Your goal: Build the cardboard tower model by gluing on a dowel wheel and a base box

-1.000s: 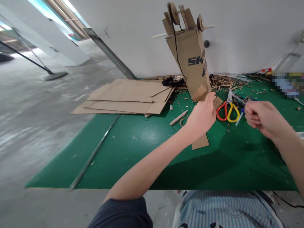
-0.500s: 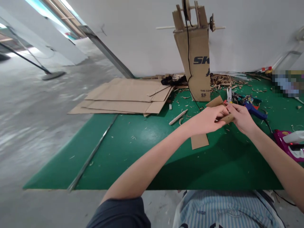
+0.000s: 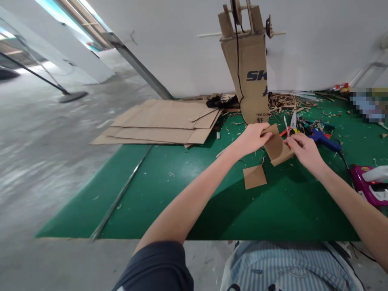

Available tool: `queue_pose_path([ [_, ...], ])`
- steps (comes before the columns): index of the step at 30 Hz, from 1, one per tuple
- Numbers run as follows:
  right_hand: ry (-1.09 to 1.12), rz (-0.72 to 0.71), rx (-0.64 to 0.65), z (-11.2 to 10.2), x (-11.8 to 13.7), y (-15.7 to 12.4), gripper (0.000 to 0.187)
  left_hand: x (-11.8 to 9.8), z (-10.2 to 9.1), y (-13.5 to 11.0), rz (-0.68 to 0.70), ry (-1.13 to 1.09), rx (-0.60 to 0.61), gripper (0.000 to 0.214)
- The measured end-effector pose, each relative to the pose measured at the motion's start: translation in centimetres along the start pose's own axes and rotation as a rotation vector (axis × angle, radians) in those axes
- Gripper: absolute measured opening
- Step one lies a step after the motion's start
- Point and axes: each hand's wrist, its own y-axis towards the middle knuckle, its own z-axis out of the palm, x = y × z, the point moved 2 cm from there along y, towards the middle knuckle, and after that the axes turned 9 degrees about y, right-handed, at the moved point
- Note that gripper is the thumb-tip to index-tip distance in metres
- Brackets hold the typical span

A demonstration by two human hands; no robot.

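Note:
My left hand (image 3: 254,138) is closed on the upper left edge of a bent cardboard piece (image 3: 274,147), held above the green table. My right hand (image 3: 304,150) is closed at the piece's right end, pinching a slim tool (image 3: 286,125) whose metal shaft points up and which shows some red by the fingers. Its exact kind is hard to make out. A small cardboard square (image 3: 254,177) lies flat just below. Behind my hands stands a tall cardboard structure (image 3: 250,76) with wheels, wooden rods and a black cord. Scissors (image 3: 293,120) lie beyond my right hand.
A blue glue gun (image 3: 325,140) lies right of my right hand, near a magenta and white device (image 3: 368,184). Stacked cardboard sheets (image 3: 163,121) lie at the left back. Cardboard scraps (image 3: 283,103) line the wall. A metal strip (image 3: 124,190) crosses the green table (image 3: 163,194).
My hands have moved apart. The left has shifted up and left to the cardboard's edge, and the bent piece now shows more fully. The small square below is uncovered.

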Motion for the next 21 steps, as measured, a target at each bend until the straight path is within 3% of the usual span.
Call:
queue_pose_path([
  [7,0.128,0.245,0.174,-0.1,0.5,-0.2,0.03,0.9,-0.1,0.2,0.006,-0.043,0.008,0.025],
  [11,0.094,0.265,0.278,-0.1,1.1,-0.4,0.029,1.1,0.1,0.2,0.023,-0.068,0.008,0.014],
  [21,0.034,0.316,0.341,0.1,2.0,-0.5,0.017,1.2,0.7,0.2,0.076,-0.084,0.021,0.013],
])
